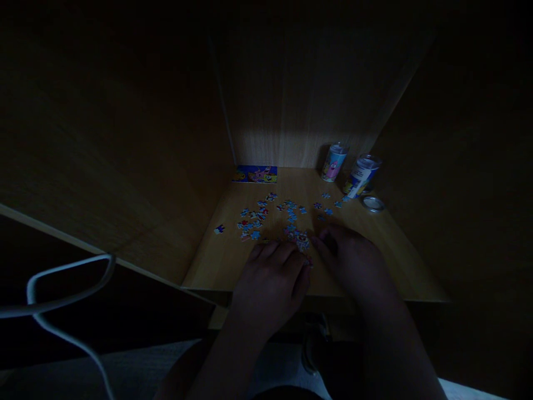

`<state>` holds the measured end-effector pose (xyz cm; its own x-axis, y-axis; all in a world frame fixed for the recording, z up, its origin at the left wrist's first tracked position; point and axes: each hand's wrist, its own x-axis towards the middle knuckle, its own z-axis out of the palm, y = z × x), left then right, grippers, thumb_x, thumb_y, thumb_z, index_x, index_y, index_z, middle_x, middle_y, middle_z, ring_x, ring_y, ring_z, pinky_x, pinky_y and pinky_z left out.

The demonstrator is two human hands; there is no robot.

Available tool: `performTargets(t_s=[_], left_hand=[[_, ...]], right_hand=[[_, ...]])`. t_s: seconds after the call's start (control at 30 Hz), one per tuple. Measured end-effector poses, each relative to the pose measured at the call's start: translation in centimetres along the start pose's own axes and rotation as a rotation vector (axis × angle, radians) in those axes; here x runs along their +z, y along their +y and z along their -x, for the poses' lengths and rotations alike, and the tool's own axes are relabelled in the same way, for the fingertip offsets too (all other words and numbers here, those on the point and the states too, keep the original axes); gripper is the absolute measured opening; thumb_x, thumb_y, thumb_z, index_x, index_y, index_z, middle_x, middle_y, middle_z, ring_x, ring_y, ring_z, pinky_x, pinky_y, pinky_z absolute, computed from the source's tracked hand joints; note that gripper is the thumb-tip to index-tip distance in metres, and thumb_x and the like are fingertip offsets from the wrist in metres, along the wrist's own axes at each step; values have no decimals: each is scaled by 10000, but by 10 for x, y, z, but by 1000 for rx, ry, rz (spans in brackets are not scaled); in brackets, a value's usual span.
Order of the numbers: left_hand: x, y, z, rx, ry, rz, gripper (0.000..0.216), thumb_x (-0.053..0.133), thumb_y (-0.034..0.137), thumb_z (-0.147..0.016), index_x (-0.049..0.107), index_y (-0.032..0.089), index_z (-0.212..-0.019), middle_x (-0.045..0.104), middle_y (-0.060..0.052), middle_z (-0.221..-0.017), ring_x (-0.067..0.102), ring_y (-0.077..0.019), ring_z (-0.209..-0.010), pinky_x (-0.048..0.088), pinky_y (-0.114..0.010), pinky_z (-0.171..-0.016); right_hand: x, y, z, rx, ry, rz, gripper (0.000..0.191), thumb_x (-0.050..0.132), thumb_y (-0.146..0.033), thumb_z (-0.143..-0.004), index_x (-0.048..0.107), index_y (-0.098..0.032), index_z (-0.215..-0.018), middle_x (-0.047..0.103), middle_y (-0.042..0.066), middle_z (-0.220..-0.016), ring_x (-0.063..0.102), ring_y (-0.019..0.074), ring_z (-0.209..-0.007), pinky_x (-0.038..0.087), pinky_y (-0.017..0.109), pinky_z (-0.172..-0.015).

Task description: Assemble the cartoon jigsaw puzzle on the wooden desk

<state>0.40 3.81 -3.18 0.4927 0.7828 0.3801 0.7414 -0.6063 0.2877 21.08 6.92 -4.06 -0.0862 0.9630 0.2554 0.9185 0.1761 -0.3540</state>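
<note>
Loose jigsaw puzzle pieces point(255, 219), mostly light blue with some red, lie scattered over a wooden surface. My left hand point(270, 280) rests low at the front, its fingers curled. At its thumb and forefinger is a puzzle piece point(308, 261), partly covered. To the right, my right hand point(353, 260) has its thumb and forefinger closed at the tips, beside a cluster of joined or overlapping pieces point(298, 238). Whatever lies between those right fingertips is too dark and small to make out.
Against the back panel lies a blue cartoon picture card point(256, 174). Two cartoon-printed cans point(333, 162) point(361, 176) stand back right, with a round metal lid point(373, 204) in front. Wooden walls enclose both sides. A white cable point(69, 269) hangs at the left.
</note>
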Motion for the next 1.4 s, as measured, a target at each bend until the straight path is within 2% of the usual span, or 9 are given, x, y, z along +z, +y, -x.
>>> performTargets(t_s=[0.37,1.4], left_hand=[[-1,0,-1,-11,-30,1,115,597,265,-1057,699,216,-1078,719,-57,-1116,635,-276,-1053,509,-504,-972],[0,0,-1,-7,-16,8,117,604,271,-1050,704,220,-1085,726,-57,-1124,634,-278,-1051,511,-511,-967]], right_hand=[[-4,-5,1,42,-30,-1,352,553,-519,-1046,642,-237,-854,722,36,-794,657,192,-674,362,307,-620],[-2,-3,0,17,-9,-2,351,557,-516,-1046,627,-240,-841,719,28,-772,654,193,-664,349,309,-607]])
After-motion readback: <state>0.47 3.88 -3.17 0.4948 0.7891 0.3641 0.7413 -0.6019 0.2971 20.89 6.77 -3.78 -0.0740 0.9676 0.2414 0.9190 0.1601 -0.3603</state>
